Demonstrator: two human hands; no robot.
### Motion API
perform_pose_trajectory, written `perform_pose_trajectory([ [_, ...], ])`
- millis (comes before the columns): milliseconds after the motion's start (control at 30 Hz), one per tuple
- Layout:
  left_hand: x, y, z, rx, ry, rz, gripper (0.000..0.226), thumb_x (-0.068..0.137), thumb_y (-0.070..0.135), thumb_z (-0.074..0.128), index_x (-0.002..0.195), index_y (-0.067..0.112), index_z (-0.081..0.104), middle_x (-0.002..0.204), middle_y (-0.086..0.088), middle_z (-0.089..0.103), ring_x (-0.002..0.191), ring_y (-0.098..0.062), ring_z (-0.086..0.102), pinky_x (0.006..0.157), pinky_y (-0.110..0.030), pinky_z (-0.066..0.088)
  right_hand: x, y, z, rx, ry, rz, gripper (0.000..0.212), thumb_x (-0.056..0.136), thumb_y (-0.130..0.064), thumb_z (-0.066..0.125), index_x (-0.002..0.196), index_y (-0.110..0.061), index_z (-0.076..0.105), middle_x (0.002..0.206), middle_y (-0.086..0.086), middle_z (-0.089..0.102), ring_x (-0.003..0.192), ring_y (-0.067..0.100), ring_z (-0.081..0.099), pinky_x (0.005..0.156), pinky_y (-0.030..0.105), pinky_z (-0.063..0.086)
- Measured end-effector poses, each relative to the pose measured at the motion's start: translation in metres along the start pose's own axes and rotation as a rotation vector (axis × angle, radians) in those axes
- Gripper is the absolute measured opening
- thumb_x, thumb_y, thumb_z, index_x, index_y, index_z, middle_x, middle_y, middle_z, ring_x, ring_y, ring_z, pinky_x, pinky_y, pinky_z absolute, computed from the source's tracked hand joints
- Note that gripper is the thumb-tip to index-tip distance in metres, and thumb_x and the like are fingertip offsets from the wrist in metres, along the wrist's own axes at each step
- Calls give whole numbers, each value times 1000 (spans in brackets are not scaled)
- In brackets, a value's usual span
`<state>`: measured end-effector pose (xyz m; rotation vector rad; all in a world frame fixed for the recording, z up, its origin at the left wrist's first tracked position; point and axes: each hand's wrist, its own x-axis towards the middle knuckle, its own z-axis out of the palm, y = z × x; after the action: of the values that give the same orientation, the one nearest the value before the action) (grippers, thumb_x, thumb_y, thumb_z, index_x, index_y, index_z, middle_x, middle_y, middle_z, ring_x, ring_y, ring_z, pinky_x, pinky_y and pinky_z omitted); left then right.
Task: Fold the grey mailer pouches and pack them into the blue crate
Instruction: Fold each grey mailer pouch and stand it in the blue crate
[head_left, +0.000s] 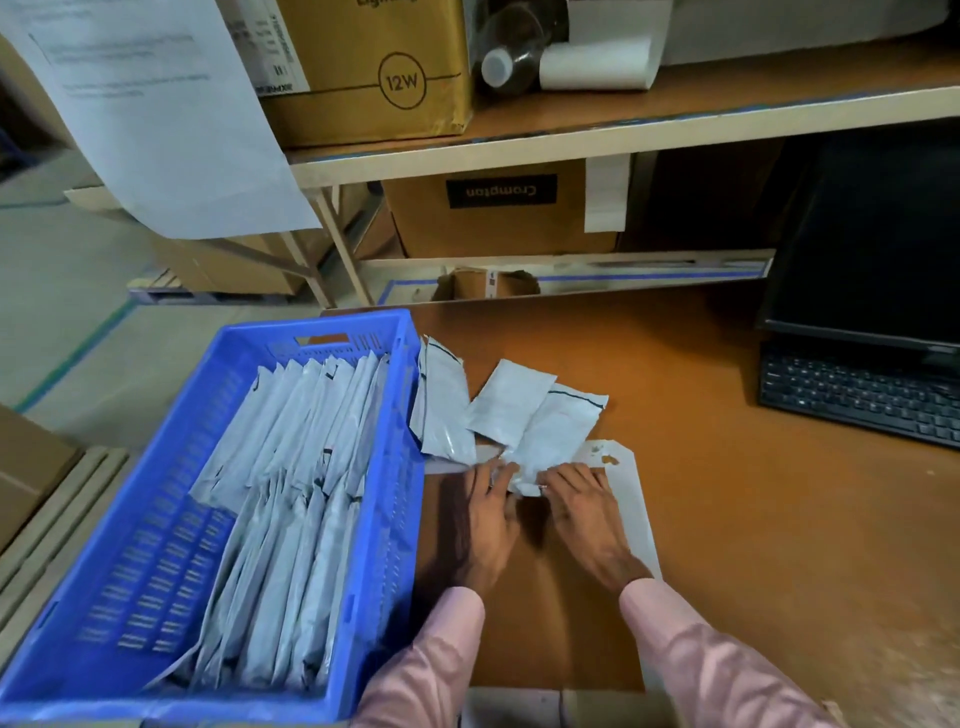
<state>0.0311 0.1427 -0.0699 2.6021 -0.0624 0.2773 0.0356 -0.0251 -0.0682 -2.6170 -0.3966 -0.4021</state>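
Grey plastic, thin and crinkled: the flat grey mailer pouch (545, 441) being worked lies on the brown fibreboard tabletop (727, 519), straight ahead of both hands at twelve o'clock. Its long axis runs from its near end at the fingertips away toward one o'clock, where its dark-lined far edge points at the black keyboard (862, 400). The near end sits between the two hands, so neither has to reach far; the left hand (485, 525) is the one closer to the blue slotted plastic crate (249, 696), which stands just beside it at nine o'clock.

Both hands lie palm down, fingers stretched forward. The left hand's fingertips (493, 475) appear to nip the crumpled near corner of the pouch, and the right hand (584, 512) has its fingers laid close together on the same end, seemingly pressing or pinching it; whether the thumbs are under the plastic cannot be told. Neither hand has lifted it off the table.

Two more grey pouches lie at twelve and eleven o'clock of the hands: a second flat pouch (511, 402) overlapping the worked one, and a third pouch (441, 405) leaning against the crate's outer wall. Inside the crate, rows of folded grey pouches (291, 467) stand on edge.

Likely the near end is about to be turned away toward one o'clock, along the long axis, before the folded piece travels left into the crate.
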Motion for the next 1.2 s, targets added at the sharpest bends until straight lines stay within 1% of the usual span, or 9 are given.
perform_pose_trajectory([
  [300,-27,49,-6,-509,119,-63,29,102,24,63,130,20,64,126,4,68,118,-11,63,102,-36,53,-37,15,-59,83,160,28,44,103,-25,56,147,-22,54,154,-6,51,141,15,48,101,37,42],
  [433,-34,63,-19,-771,7,-213,22,104,26,62,124,19,66,115,8,74,108,-7,70,95,-33,58,-50,10,-71,75,180,91,52,104,-26,55,155,-22,44,160,-8,44,144,13,44,106,36,38],
  [600,-43,61,-13,-1078,-150,-417,21,104,27,62,119,15,71,112,0,78,106,-21,73,91,-37,58,-66,15,-67,55,108,159,53,106,-34,49,157,-24,40,162,-6,40,150,16,36,116,42,30],
  [700,-50,54,-13,-919,-183,-536,27,101,34,64,117,14,72,111,-2,77,101,-19,72,82,-27,54,-76,26,-53,54,-23,224,53,109,-43,37,159,-27,34,165,-4,37,155,19,28,122,50,28],
  [767,-53,52,-12,-565,-211,-537,38,101,38,64,131,15,65,125,-6,70,110,-19,66,85,-28,50,-84,36,-44,41,-112,225,56,110,-49,28,161,-26,30,167,-4,31,158,18,20,124,52,24],
  [833,-55,48,-11,-132,-146,-356,51,99,42,61,142,15,55,135,-10,55,121,-26,53,94,-36,48,-91,41,-36,32,-171,218,58,111,-52,23,162,-24,28,169,-5,28,159,16,14,126,53,19],
  [900,-53,45,-7,70,-66,-71,52,100,44,55,143,15,52,135,-12,50,120,-26,47,99,-41,48,-94,42,-30,25,-192,219,59,111,-53,22,162,-24,29,168,-4,30,159,14,13,127,54,16],
  [1067,-25,47,14,113,-216,277,54,108,46,35,151,18,49,158,-7,45,149,-24,34,122,-46,33,-83,42,-28,6,-174,225,61,110,-56,21,159,-23,36,164,-3,38,157,15,21,127,49,15],
  [1200,-19,38,34,129,-283,257,61,109,50,24,157,18,42,163,-4,41,154,-21,29,129,-42,17,-77,43,-22,-55,-138,250,61,111,-52,19,158,-19,38,164,0,39,156,17,24,127,49,17],
])
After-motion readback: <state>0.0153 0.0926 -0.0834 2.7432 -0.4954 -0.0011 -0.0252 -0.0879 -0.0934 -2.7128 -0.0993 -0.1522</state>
